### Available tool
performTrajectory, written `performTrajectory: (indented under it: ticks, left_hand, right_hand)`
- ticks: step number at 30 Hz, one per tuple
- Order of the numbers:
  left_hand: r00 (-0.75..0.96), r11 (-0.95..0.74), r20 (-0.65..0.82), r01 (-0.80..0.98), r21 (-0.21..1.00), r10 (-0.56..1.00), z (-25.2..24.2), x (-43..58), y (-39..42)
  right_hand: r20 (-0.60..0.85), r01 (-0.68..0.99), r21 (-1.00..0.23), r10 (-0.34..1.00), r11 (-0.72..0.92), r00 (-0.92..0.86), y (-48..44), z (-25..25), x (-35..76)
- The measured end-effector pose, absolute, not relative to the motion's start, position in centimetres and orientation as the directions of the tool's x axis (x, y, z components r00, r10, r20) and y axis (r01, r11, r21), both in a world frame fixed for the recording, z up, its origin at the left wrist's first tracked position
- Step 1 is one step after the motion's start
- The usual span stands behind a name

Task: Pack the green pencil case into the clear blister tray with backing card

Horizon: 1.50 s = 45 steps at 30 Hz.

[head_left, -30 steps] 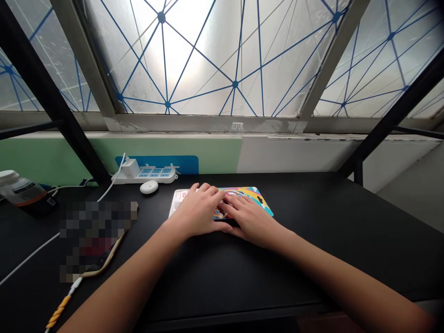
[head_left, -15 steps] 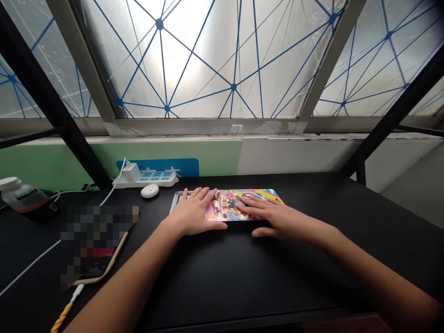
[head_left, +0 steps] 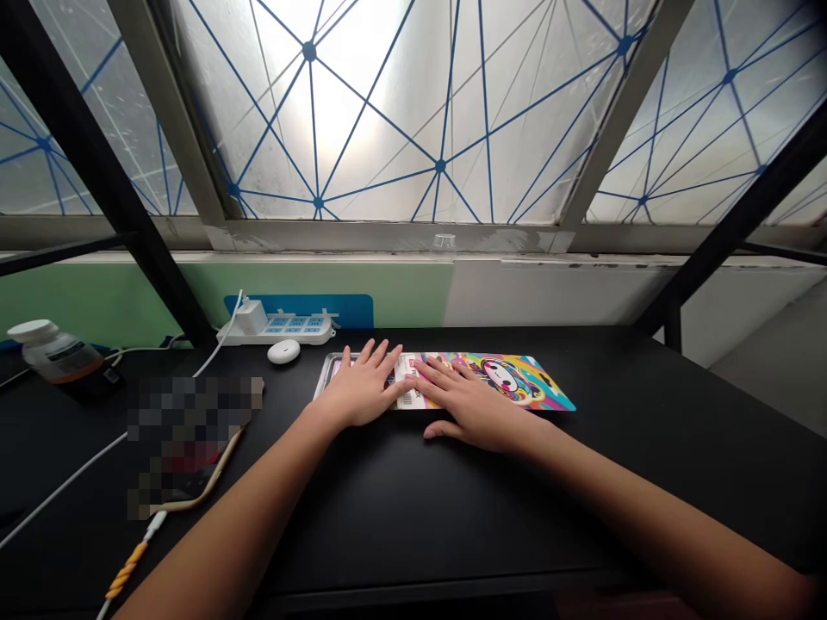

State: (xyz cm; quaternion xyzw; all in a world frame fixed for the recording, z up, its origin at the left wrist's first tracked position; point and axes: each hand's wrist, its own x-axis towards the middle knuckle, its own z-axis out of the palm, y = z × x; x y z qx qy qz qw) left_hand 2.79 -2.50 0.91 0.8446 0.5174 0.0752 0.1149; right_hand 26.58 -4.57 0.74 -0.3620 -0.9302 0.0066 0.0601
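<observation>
A long, flat, brightly coloured printed card (head_left: pixel 539 387) lies on the black desk, with a cartoon character towards its right end. At the left end a clear plastic edge (head_left: pixel 322 379) shows, partly covered by my left hand (head_left: pixel 358 387). That hand rests palm down there, its fingers spread. My right hand (head_left: pixel 475 409) lies flat across the middle of the card, fingers stretched out to the left and close to the left thumb. A white patch with a barcode (head_left: pixel 407 398) shows between the two hands. What lies under the palms is hidden.
A white power strip (head_left: pixel 297 329) with a plugged-in charger sits against the wall, and a small white rounded case (head_left: pixel 283 351) lies before it. To the left are a blurred-out device (head_left: pixel 194 439) on a cable and a white-capped bottle (head_left: pixel 61 357). Black frame posts (head_left: pixel 672 323) flank the desk.
My right hand has moved left along the card, and the card's right end now reaches further right, uncovering the cartoon character. My left hand stays near the left end. The view has shifted slightly.
</observation>
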Motion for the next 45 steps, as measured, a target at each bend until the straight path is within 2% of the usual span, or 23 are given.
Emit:
performTrajectory:
  ticks: [6,9,13,16,19,23,27,33,35,38,39,41,45]
  left_hand:
    - [0.456,-0.426,-0.069,0.868,0.257,0.887,1.1,1.5,-1.7]
    - [0.451,-0.417,-0.081,0.869,0.265,0.889,1.2,1.3,-1.6]
    - [0.407,-0.377,-0.075,0.891,0.254,0.910,1.1,1.3,-1.4]
    - [0.382,-0.356,-0.068,0.903,0.240,0.922,1.0,1.5,-1.1]
    - [0.363,-0.342,-0.061,0.913,0.223,0.930,0.9,2.2,-0.6]
    - [0.373,-0.354,-0.051,0.909,0.219,0.927,0.8,3.5,-0.2]
    - [0.407,-0.391,-0.025,0.891,0.233,0.913,0.8,4.4,-0.5]
    - [0.423,-0.420,0.052,0.863,0.280,0.904,0.8,4.3,-0.8]
    - [0.406,-0.417,0.104,0.852,0.318,0.908,1.1,3.9,-0.7]
    - [0.395,-0.437,0.187,0.823,0.362,0.900,1.5,2.8,-0.6]
    - [0.397,-0.448,0.211,0.819,0.358,0.893,1.6,2.4,-0.6]
    - [0.406,-0.461,0.224,0.827,0.323,0.886,1.5,1.7,-0.7]
    - [0.398,-0.439,0.193,0.852,0.284,0.897,0.8,1.2,-0.8]
  right_hand:
    - [0.199,0.732,0.023,0.715,0.680,-0.670,-4.9,-1.7,32.7]
    - [0.304,0.783,0.123,0.728,0.609,-0.614,-5.6,-2.0,36.9]
    - [0.468,0.837,0.233,0.697,0.496,-0.543,-6.9,-1.1,38.9]
    - [0.502,0.820,0.254,0.655,0.513,-0.565,-9.1,-0.1,36.6]
    - [0.421,0.731,0.220,0.613,0.646,-0.669,-12.2,0.1,31.4]
    - [0.211,0.575,0.049,0.554,0.817,-0.805,-14.5,-0.6,23.8]
    - [0.156,0.565,-0.115,0.577,0.817,-0.802,-12.3,-1.0,19.5]
    - [0.170,0.472,-0.154,0.494,0.868,-0.853,-9.0,0.8,19.9]
    - [0.216,0.517,-0.139,0.535,0.845,-0.817,-7.8,2.1,21.5]
    - [0.319,0.715,-0.057,0.692,0.697,-0.648,-4.5,4.0,24.8]
    - [0.308,0.757,-0.042,0.729,0.652,-0.611,-3.1,4.5,26.0]
    - [0.174,0.790,-0.100,0.793,0.605,-0.585,-0.4,5.0,28.1]
    - [-0.015,0.787,-0.200,0.801,0.584,-0.598,3.3,4.5,30.3]
